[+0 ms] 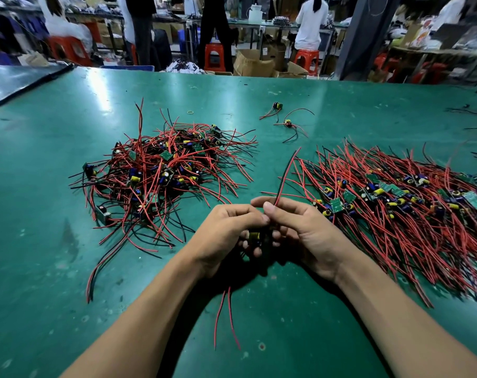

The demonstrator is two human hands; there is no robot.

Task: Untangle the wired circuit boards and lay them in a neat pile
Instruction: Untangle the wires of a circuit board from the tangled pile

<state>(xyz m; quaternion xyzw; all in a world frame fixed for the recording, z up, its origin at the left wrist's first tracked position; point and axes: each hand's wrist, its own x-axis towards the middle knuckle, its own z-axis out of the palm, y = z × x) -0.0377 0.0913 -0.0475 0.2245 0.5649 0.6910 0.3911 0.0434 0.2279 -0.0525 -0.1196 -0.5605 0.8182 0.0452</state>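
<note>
Red leads (224,317) trail toward the camera from one board (255,237), held over the worktop (54,268) between both hands. Fingers of the left hand (226,230) curl round the board; the right hand (305,233) pinches its upper lead pair (285,174) between thumb and forefinger. Best, I judge, to draw each pair straight through the pinch. Then lay the board on the combed pile (395,208) at right, leads parallel, clear of the tangle (161,170) at left.

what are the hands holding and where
One wired board: left hand grips its body, right hand pinches its upward wires.
</note>
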